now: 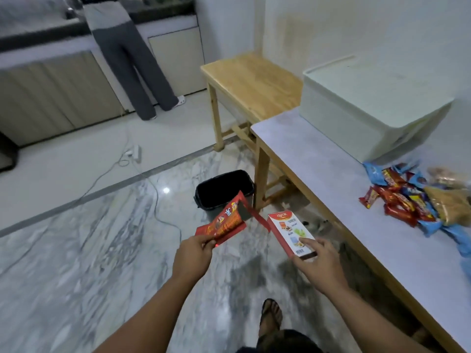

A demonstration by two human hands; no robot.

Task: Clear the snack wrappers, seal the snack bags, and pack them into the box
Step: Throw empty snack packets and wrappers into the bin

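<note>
Held over the marble floor (76, 250), out in front of the body: 1 torn red snack wrapper (224, 221), pinched at its near edge by the left hand (195, 253), fingers curled onto it. Beside it, not touching, 1 small red-and-white Astor snack carton (291, 231), gripped at its near end by the right hand (322, 263), thumb on top, fingers curled underneath. Just beyond both, standing on the floor against a table leg: 1 black waste bin (224, 189), open-topped, dark inside.

To the right, on the pale lavender-topped table (318, 169): 1 heap of snack packets (418, 200), red, blue and yellow-orange, too jumbled for a count, spread near the far right edge. Behind the heap, touching its far side, 1 white lidded storage box (369, 110), lid on.

Further back, 1 bare wooden table (252, 80) set end-on to the first, against a white wall. On the floor to the left, 1 white power strip (136, 151) with cables trailing across the tiles. At the far kitchen counter (38, 39), 1 person (127, 59) standing, back turned. At the bottom edge, 1 sandalled foot (271, 314).
</note>
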